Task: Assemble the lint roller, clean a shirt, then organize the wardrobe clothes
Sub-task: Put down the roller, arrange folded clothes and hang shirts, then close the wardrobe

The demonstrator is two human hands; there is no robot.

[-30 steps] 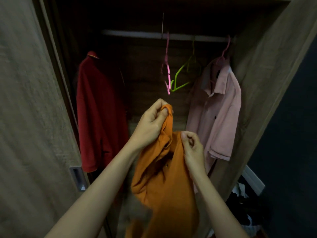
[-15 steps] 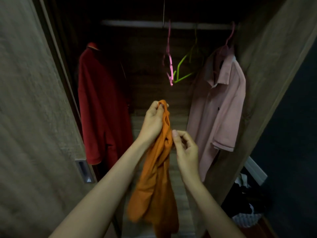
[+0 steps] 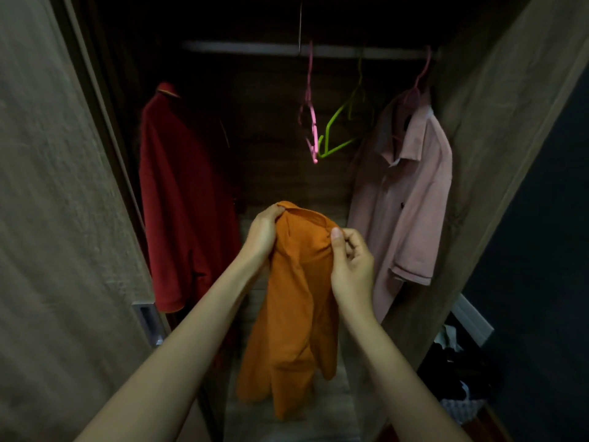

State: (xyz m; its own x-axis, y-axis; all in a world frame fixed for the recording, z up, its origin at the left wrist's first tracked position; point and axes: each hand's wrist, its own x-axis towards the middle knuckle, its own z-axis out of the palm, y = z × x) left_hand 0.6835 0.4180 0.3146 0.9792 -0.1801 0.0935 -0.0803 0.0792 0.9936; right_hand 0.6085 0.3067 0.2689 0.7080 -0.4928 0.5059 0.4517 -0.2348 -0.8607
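An orange polo shirt (image 3: 296, 301) hangs down in front of the open wardrobe, held at its collar. My left hand (image 3: 263, 232) grips the collar's left side. My right hand (image 3: 350, 266) pinches the fabric at the collar's right side between thumb and fingers. On the rail (image 3: 242, 47) hang an empty pink hanger (image 3: 311, 122) and an empty green hanger (image 3: 342, 129), above and behind the shirt. No lint roller is in view.
A red shirt (image 3: 185, 199) hangs at the left of the wardrobe and a pink shirt (image 3: 404, 199) on a pink hanger at the right. The wooden door (image 3: 57, 218) stands at the left, the side panel (image 3: 497, 129) at the right. Dark clothes (image 3: 459, 368) lie on the floor at right.
My hands have moved apart along the collar, spreading the shirt's top wider. The shirt hangs lower and flatter than before. The view has shifted slightly.
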